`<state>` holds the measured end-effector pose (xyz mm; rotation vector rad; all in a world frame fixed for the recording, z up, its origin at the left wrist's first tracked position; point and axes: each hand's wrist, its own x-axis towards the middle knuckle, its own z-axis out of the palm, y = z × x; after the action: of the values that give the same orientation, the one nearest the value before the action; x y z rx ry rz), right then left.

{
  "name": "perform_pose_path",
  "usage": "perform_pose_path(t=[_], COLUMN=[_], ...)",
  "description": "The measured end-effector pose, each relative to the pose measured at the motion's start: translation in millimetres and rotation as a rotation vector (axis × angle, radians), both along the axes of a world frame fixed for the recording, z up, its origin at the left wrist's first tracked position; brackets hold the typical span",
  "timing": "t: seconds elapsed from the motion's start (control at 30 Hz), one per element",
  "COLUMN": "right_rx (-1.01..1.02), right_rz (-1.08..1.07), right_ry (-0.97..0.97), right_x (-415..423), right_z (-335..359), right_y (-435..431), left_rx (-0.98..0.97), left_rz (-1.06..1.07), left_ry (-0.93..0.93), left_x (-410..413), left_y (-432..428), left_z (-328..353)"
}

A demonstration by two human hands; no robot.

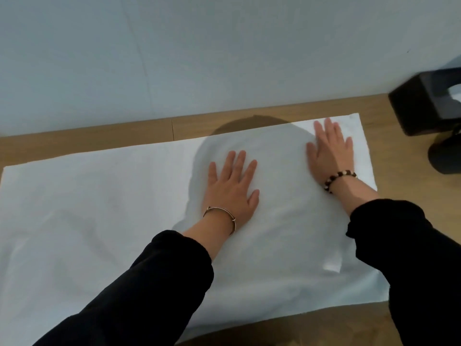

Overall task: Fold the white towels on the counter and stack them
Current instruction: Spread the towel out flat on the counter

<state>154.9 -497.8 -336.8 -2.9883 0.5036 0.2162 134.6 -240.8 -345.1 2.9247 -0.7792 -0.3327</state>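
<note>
A large white towel point(99, 208) lies spread flat across the wooden counter point(112, 136), reaching from the left edge of the view almost to the right. My left hand point(232, 186) presses palm-down on the towel near its middle, fingers straight and spread. My right hand point(330, 151) lies flat on the towel's far right corner area, fingers straight too. Both arms wear black sleeves; the left wrist has a metal bangle, the right a bead bracelet. A small fold or crease shows near the towel's front right point(331, 265).
A black object point(424, 106) stands on the counter at the far right, beside the towel's right edge. A pale wall point(199, 46) rises directly behind the counter. A strip of bare wood runs between towel and wall.
</note>
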Motion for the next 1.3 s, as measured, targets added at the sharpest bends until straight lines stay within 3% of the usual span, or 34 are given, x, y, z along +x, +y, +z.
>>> perform_pose_path(t=[0.2, 0.27, 0.43, 0.57, 0.7, 0.87, 1.03, 1.3], right_rx=[0.013, 0.031, 0.067, 0.035, 0.023, 0.102, 0.093, 0.018], right_rz=[-0.258, -0.215, 0.132, -0.142, -0.199, -0.103, 0.092, -0.11], right_ry=[0.016, -0.004, 0.032, 0.026, 0.081, 0.027, 0.044, 0.027], right_x=[24, 13, -71, -102, -99, -122, -171, -206], right_z=[3, 5, -2, 3, 5, 11, 1, 2], right_y=[6, 33, 75, 9, 7, 57, 66, -16], left_rx=[0.0, -0.004, -0.004, -0.011, 0.072, -0.074, 0.072, 0.079], left_rz=[0.0, 0.004, 0.004, 0.017, 0.021, 0.033, -0.063, -0.065], left_ry=[-0.006, -0.001, -0.006, -0.021, -0.039, 0.012, 0.006, -0.035], left_x=[0, 0, 3, 3, 1, -45, -83, -82], left_y=[0, -1, -1, -1, -4, -16, -22, -21], left_z=[6, 6, 5, 7, 9, 13, 2, 2])
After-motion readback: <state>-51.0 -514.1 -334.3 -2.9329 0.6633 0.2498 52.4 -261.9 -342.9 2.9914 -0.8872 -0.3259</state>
